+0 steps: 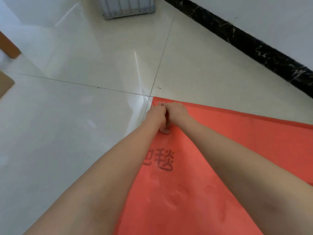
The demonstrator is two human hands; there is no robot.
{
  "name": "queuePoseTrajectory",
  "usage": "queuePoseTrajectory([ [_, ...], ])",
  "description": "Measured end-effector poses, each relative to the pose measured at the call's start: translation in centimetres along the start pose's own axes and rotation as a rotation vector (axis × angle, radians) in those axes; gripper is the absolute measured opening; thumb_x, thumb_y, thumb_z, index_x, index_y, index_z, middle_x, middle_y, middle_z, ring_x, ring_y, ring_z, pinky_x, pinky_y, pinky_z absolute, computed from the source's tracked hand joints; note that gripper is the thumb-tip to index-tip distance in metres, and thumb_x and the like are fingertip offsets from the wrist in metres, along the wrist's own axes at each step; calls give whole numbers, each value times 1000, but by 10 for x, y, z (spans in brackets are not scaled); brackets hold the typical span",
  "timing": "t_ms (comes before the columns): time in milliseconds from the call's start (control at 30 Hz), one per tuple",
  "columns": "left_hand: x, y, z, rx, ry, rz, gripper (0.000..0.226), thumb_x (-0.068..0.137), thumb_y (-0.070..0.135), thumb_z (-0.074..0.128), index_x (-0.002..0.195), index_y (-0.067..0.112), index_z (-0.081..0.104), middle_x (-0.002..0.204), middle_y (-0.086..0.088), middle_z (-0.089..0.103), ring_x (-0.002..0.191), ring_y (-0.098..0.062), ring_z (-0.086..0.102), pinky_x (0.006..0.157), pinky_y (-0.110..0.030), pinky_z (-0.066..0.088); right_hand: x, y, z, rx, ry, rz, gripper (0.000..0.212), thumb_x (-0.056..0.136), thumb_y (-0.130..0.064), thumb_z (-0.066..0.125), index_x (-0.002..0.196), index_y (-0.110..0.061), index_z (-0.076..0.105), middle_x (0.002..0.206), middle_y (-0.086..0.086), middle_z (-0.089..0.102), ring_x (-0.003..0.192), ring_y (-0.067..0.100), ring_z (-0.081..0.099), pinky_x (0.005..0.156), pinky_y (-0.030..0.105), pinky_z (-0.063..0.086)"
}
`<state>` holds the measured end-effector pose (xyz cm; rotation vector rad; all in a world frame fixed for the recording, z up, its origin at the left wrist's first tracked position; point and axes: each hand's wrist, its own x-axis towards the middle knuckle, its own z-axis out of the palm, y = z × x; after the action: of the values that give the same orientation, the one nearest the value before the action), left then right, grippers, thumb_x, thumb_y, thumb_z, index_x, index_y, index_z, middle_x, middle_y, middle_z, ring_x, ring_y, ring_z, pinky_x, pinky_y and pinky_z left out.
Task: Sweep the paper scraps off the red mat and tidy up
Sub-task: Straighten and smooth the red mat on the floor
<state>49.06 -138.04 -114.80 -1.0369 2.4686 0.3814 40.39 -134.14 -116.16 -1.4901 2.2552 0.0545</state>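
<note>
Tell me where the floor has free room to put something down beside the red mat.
Free: the tiles left of the red mat, and those between its far corner and the grey crate. Crowded: that corner, where left hand and right hand meet.

Dark printed characters (160, 160) stand on the red mat (220, 133); "毯" reads plainly; the one before it, likely "地", is half hidden by the left forearm (118, 158).

Flat red mat (211, 150) looked matt, soft-surfaced, smeared with pale scuffs. Cream floor tiles (76, 119) left of the mat were glossy, smooth, mirror-bright. Black white-veined skirting strip (254, 44) beyond the mat showed polished stone. Grey ribbed crate (127, 7) far beyond the mat appeared matt plastic.
</note>
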Motion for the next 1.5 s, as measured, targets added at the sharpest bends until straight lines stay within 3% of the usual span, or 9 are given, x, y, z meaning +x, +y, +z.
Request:
queuePoseTrajectory([
  [233, 0, 2, -6, -59, 44, -45, 97, 56, 36, 92, 137, 9, 46, 133, -5, 51, 123, -26, 51, 90, -34, 46, 1, 0, 1, 4, 59, -12, 51, 76, -15, 70, 125, -20, 58, 122, 7, 66, 114, 28, 61, 90, 34, 46],
  [367, 1, 1, -6, -53, 22, -39, 101, 58, 36, 91, 141, 7, 41, 142, -8, 47, 130, -27, 45, 100, -32, 40, 2, 3, -13, -37, -9, -51, 49, 74, -22, 76, 120, -18, 62, 117, 9, 68, 111, 28, 62, 84, 30, 45],
  [600, 10, 4, 0, -10, 0, 2, 97, 61, 28, 90, 142, 6, 41, 151, -12, 35, 140, -29, 31, 113, -37, 26, 12, 5, -18, 52, 46, 46, 3, 72, -6, 70, 73, -8, 68, 78, 16, 70, 80, 30, 68, 61, 26, 36],
  [767, 8, -6, 14, -160, 11, 14, 113, 65, 21, 87, 153, 6, 18, 160, -10, 17, 148, -36, 9, 110, -46, 31, 12, 10, -5, 255, 150, 78, 27, 93, -22, 53, 86, -10, 76, 57, 6, 68, 75, 20, 72, 75, 27, 54],
  [967, -15, -4, 53, -35, 133, 68, 69, 96, 14, 50, 153, 2, 13, 161, -17, 13, 149, -31, 9, 117, -44, 21, 17, 8, -20, 12, -36, 20, 54, 80, -26, 73, 132, -19, 59, 123, 11, 66, 114, 27, 61, 89, 28, 46],
  [1067, -5, -13, 38, -8, 34, 168, 65, 95, 14, 50, 150, 0, 20, 157, -21, 18, 145, -34, 19, 111, -45, 31, 9, 21, -13, -63, -23, -78, 68, 84, -33, 69, 146, -27, 42, 136, 4, 58, 123, 26, 55, 96, 31, 43],
  [1167, -3, 0, 37, 64, 7, 69, 62, 96, 3, 42, 150, -4, 13, 158, -22, 12, 146, -37, 14, 112, -48, 29, -9, 21, 10, 153, 31, 17, 53, 94, -30, 55, 145, -22, 42, 139, 9, 55, 126, 29, 53, 90, 30, 45],
  [1333, -7, 0, 40, 85, -104, 27, 63, 101, 5, 26, 155, 6, -7, 163, -13, -9, 150, -32, -3, 118, -48, 14, -77, -3, 33, 320, 12, -39, 82, 88, -3, 47, 156, -16, 3, 163, 8, 12, 150, 26, 11, 118, 50, 20],
  [1500, -31, 17, 41, 100, -12, -155, 55, 102, 10, 15, 156, 14, 8, 164, -1, 2, 150, -23, 5, 114, -57, 21, -270, 127, 23, 51, -43, 117, 78, 95, -13, 48, 156, -18, 0, 162, 5, 18, 151, 20, 3, 118, 54, 14],
])
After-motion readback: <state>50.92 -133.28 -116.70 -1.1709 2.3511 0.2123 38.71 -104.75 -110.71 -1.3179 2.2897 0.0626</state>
